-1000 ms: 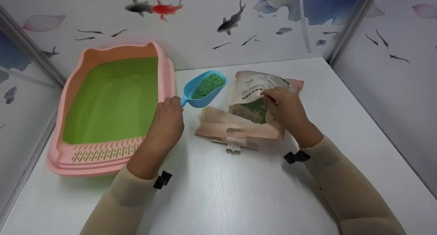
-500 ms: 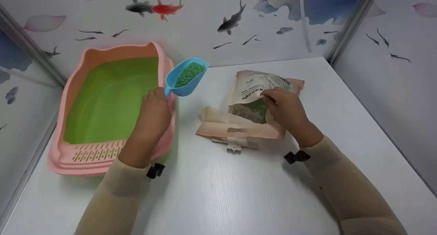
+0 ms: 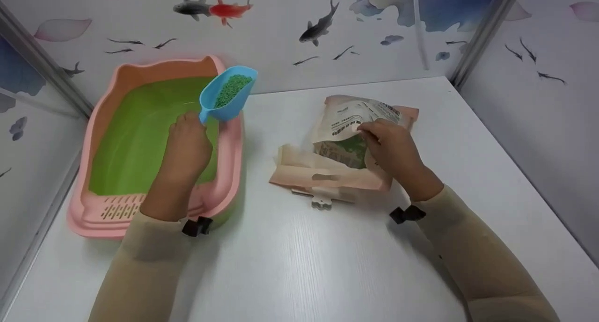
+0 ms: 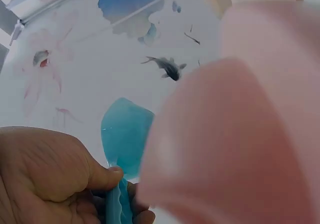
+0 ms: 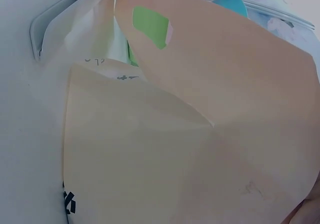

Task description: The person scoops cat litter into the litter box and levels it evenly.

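My left hand (image 3: 187,144) grips the handle of a blue scoop (image 3: 236,107), its bowl piled with green pellets (image 3: 232,90). Scoop and hand are over the right side of a litter box (image 3: 230,158) with a pink rim and green base. In the left wrist view, thumb and fingers wrap the scoop's ribbed handle (image 4: 119,201). My right hand (image 3: 390,149) pinches the edge of an opened paper bag (image 3: 346,120) with printed text; a green patch shows inside its mouth. The bag's tan side (image 5: 150,149) fills most of the right wrist view, hiding nearly all of that hand.
A metal clip (image 3: 321,202) lies at the bag's front edge on the white table (image 3: 299,261). Walls with painted fish (image 3: 320,29) stand behind the table and at both sides. The litter box has a slotted front ledge (image 3: 119,207).
My left hand has carried the loaded scoop left and away from me, from beside the bag to over the litter box's right rim. The right hand and the bag stay in place.
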`<state>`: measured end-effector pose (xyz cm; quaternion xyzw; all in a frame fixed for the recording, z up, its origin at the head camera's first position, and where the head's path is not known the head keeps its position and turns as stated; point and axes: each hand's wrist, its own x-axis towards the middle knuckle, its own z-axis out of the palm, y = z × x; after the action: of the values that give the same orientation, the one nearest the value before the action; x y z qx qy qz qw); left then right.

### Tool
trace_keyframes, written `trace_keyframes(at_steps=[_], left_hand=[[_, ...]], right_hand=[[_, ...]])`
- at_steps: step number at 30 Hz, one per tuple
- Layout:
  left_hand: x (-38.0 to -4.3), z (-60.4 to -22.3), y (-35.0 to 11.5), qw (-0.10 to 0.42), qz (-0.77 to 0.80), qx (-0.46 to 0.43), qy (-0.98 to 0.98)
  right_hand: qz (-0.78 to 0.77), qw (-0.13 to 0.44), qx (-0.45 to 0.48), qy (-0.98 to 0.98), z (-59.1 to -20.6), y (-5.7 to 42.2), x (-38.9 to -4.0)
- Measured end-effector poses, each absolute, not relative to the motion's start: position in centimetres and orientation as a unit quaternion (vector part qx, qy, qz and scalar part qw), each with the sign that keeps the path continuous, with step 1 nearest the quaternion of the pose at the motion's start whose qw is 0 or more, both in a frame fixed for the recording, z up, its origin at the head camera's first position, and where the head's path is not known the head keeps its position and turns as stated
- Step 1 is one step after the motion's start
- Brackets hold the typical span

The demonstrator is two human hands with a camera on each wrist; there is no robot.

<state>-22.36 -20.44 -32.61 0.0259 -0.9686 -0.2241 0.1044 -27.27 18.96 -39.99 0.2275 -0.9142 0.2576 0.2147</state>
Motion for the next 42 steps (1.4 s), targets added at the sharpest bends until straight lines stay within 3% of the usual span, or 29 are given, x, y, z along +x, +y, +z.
trace_keyframes(at_steps=[14,31,42], left_hand=[[-23.6,-31.9,-24.0,0.083,-0.229,0.075,-0.967],[-24.6,-31.7,-27.9,-0.019,-0.207,0.102,-0.973],[-25.5,-31.7,-28.7,-0.052,-0.193,0.125,-0.972]], right_hand=[[0.256,0.219,0.236,-0.911,-40.1,19.2,-27.5],[0.262,0.219,0.235,-0.910,-39.7,19.1,-27.6],[0.261,0.221,0.237,-0.909,-40.0,19.2,-27.5]])
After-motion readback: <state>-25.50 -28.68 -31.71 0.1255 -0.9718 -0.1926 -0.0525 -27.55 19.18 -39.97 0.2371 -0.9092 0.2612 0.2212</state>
